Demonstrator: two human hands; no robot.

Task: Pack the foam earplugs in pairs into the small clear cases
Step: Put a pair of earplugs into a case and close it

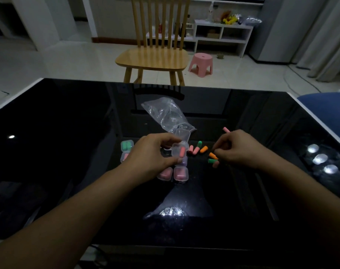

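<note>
While the left hand [155,154] grips an open small clear plastic case [180,151] holding one pink foam earplug [182,151], the right hand [236,150] pinches an orange foam earplug [213,155] on the glossy black bench [68,152]. Right of the case: loose pink, green and orange earplugs [197,149]. Below it: closed filled cases [180,174]. Behind it: crumpled clear plastic bag [165,115].

1. table [68,152]: glossy black top, mirror-smooth (lamp glare shows in it).
2. cases [180,173]: clear hard plastic, shiny.
3. earplugs [203,149]: matt foam.
4. bag [165,115]: thin crinkled clear plastic.
5. chair [153,57]: varnished wood.
</note>
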